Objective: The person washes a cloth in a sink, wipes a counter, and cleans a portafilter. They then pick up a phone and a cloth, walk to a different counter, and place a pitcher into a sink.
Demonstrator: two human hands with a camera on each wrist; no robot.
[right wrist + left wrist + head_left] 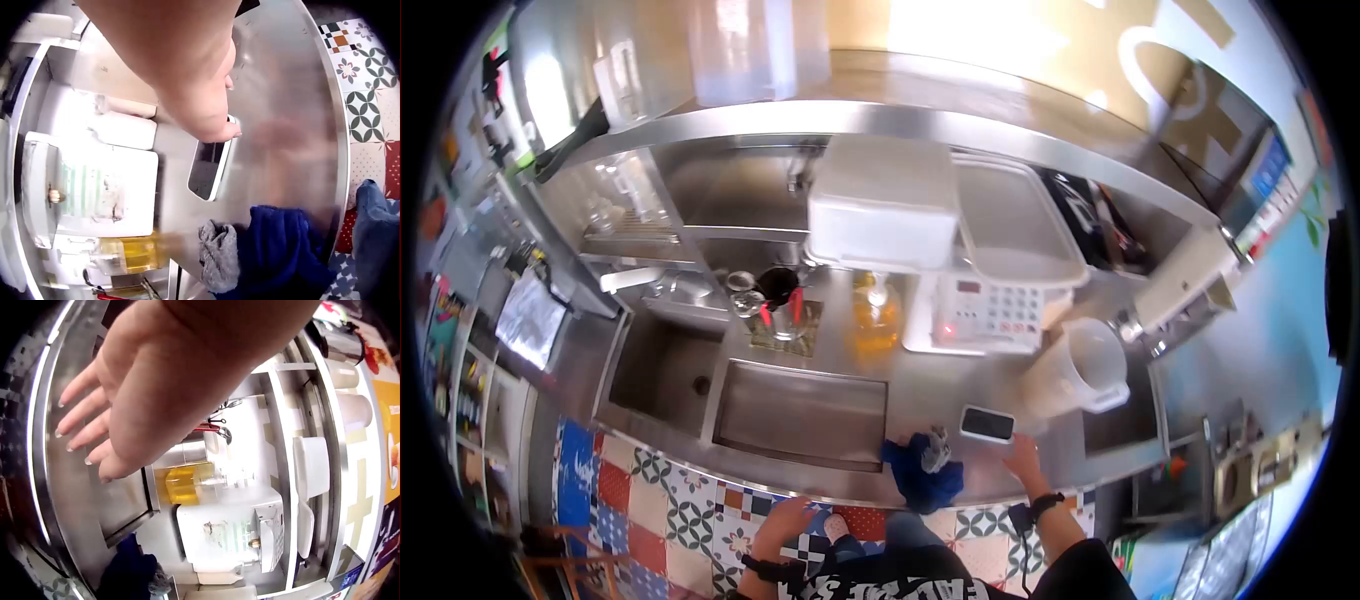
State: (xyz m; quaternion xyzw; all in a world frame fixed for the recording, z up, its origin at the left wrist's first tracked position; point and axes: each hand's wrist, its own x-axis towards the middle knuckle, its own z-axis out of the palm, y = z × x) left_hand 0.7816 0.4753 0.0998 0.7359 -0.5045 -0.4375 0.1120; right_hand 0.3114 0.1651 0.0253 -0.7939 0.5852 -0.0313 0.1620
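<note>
A smartphone (987, 424) with a dark screen and white frame lies on the steel counter. My right hand (1025, 462) is right beside it; in the right wrist view the thumb (226, 132) overlaps the phone's near end, and the other fingers are mostly hidden behind the hand. At the counter's front edge, my left hand (785, 522) holds nothing, its fingers (87, 412) loosely straight. Between the hands, a dark blue cloth (922, 480) hangs partly over the edge, a crumpled grey cloth (937, 452) against it.
Behind the phone stand a white appliance with a button panel (990, 310) and a translucent pitcher (1075, 370). A pump bottle of yellow liquid (876, 320) is left of the appliance. Sunken steel basins (800, 410) occupy the left side; a shelf edge (880, 120) runs above.
</note>
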